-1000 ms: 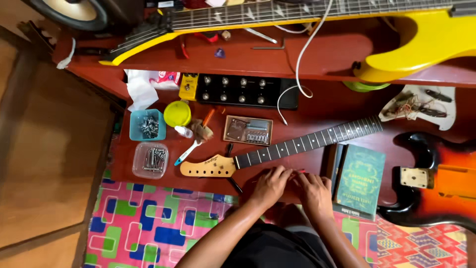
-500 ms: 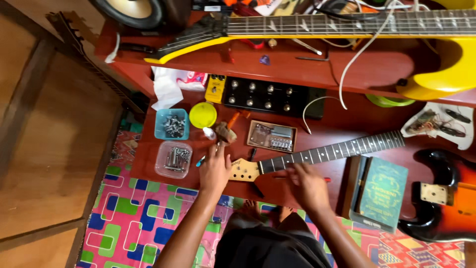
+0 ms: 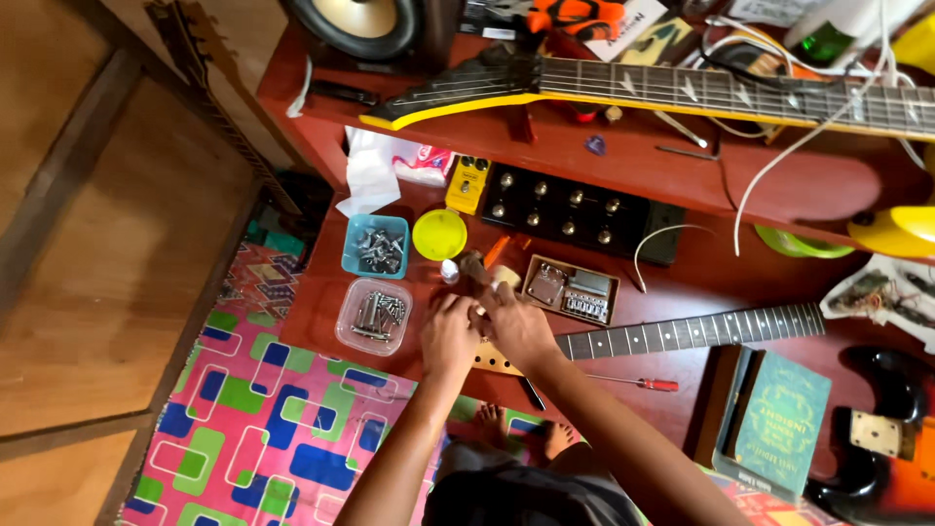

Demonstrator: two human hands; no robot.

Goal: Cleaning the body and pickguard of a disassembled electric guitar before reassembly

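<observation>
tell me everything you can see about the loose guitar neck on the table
The guitar neck lies flat on the red table, detached from any body. Its dark fretboard carries metal frets and pale dot markers, running up and right from a light wooden headstock. The left hand and right hand cover most of the headstock. A red-handled screwdriver lies just below the neck.

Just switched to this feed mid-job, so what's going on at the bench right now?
A person sits at a red workbench with both hands together over the headstock end of a loose guitar neck. The left hand and right hand meet there, fingers hiding what they grip. Beside them sit a blue tub and a clear tub of metal hardware. A red-handled screwdriver lies untouched nearby.
</observation>
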